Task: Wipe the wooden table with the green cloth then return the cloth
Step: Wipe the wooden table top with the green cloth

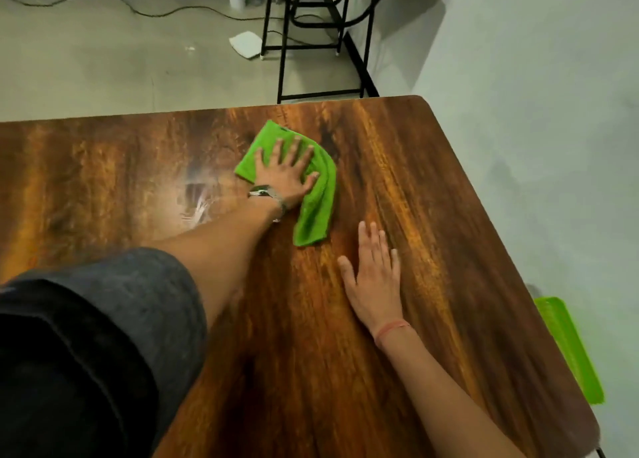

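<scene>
The green cloth (316, 202) lies crumpled on the wooden table (432, 198), toward the far middle of the top. My left hand (285, 169) presses flat on the cloth's upper part with fingers spread, and the arm reaches in from the lower left in a dark sleeve with a wristwatch. The cloth's lower end trails free beside the wrist. My right hand (375, 281) rests palm down on the bare wood nearer to me, right of the cloth and apart from it, holding nothing. A pale streaked glare patch (193, 198) shows on the wood left of the cloth.
A bright green flat object (570, 350) sits just past the table's right edge, low down. A black metal-framed table (321, 36) stands on the floor beyond the far edge, with a white object (245, 44) and cables nearby. A pale wall runs along the right.
</scene>
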